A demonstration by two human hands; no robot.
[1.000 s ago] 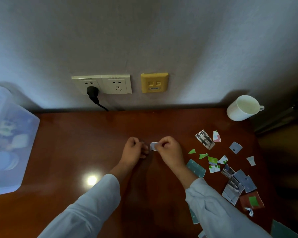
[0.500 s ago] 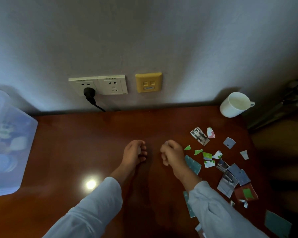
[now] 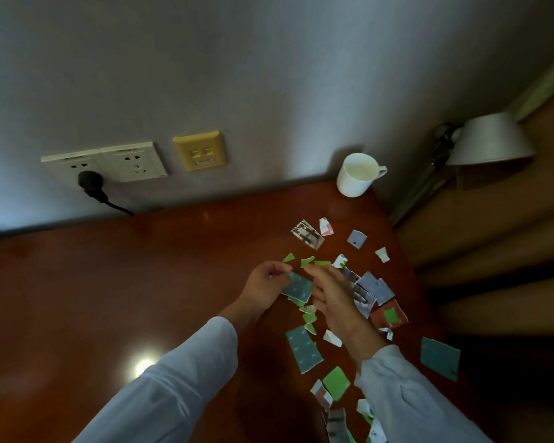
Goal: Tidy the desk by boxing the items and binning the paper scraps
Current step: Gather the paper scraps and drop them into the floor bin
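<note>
While we are swinging our view to the right, the wooden desk (image 3: pixel 93 298) is filling the frame, and the clear box that sat at its left edge a second ago is slipping out of sight. We are leaving the white mug (image 3: pixel 357 175) standing in the far corner by the wall. Our hands, which were pinching one small white piece at mid-desk, are now working over the paper scraps (image 3: pixel 304 350) strewn along the right side. The right hand (image 3: pixel 336 298) is hovering just above them, fingers loosely spread, gripping nothing we can see. The left hand (image 3: pixel 264 282) is pinching the edge of a teal scrap (image 3: pixel 299 287). We are judging that gathering is only beginning; no bin is showing.
</note>
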